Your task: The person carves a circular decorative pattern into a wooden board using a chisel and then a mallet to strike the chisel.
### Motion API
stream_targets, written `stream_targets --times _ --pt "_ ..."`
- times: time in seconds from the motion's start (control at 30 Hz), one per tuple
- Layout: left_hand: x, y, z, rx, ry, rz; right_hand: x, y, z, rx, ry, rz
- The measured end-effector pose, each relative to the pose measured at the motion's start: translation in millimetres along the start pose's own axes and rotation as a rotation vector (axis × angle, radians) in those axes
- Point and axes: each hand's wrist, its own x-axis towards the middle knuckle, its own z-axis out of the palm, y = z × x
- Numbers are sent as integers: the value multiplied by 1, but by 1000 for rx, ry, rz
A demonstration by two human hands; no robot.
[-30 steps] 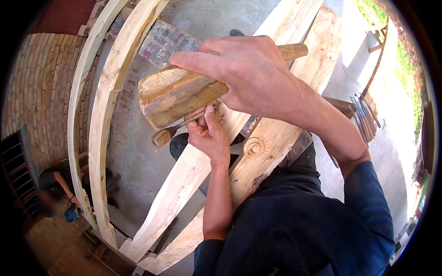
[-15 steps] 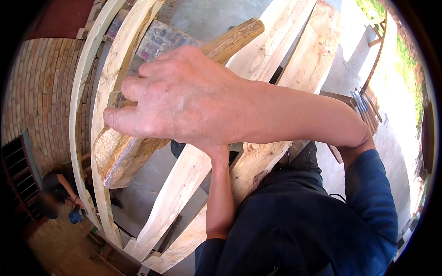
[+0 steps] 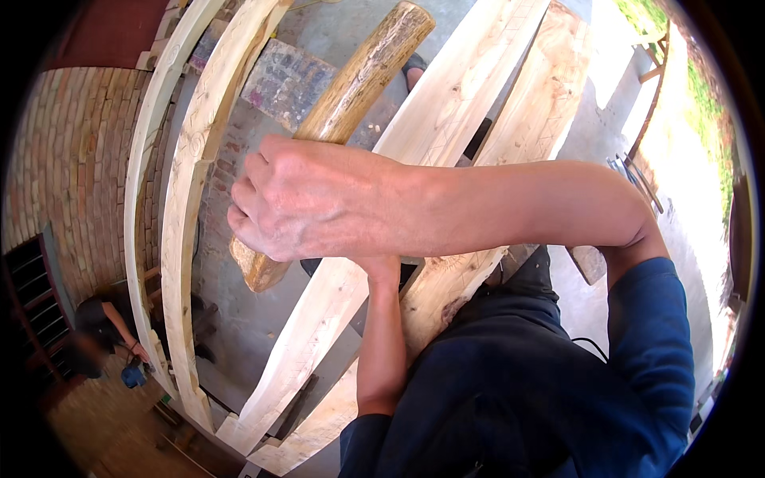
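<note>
My right hand (image 3: 319, 197) is closed around a rough, club-shaped wooden mallet (image 3: 370, 68). The mallet slants, its thick round end pointing up and away, while a short tapered end shows below my fingers. My left forearm (image 3: 381, 342) rises from the lower edge, and the left hand disappears behind my right hand and wrist. What it holds cannot be seen. Beneath both arms lie two long pale timbers, the left one (image 3: 315, 319) and the right one (image 3: 534, 103), with pencil marks on their faces.
Two more long timbers (image 3: 185, 215) run along the left. A paint-stained board (image 3: 283, 80) lies across behind the mallet. Part of a foot (image 3: 414, 70) shows beyond it. At the lower left another person (image 3: 107, 334) handles a blue tool. A brick surface (image 3: 80, 151) fills the far left.
The mallet has swung away from the camera and tilted more upright, its thick end moving left and up. My right hand has shifted slightly right and down with it. The left forearm has hardly moved.
</note>
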Motion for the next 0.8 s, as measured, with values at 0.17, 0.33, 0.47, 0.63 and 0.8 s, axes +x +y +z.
stream_targets --times 0.17,0.33,0.47,0.63,0.8 --pt "7 18 -4 444 -104 318 -25 30 -3 195 265 209" --pt "10 19 12 -264 112 88 -50 41 -3 304 239 340" --pt "22 25 13 -452 192 55 -57 40 0 350 221 405" --pt "22 18 13 -363 125 36 -57 38 7 387 216 398" --pt "21 20 10 -306 93 18 -54 34 11 408 220 408"
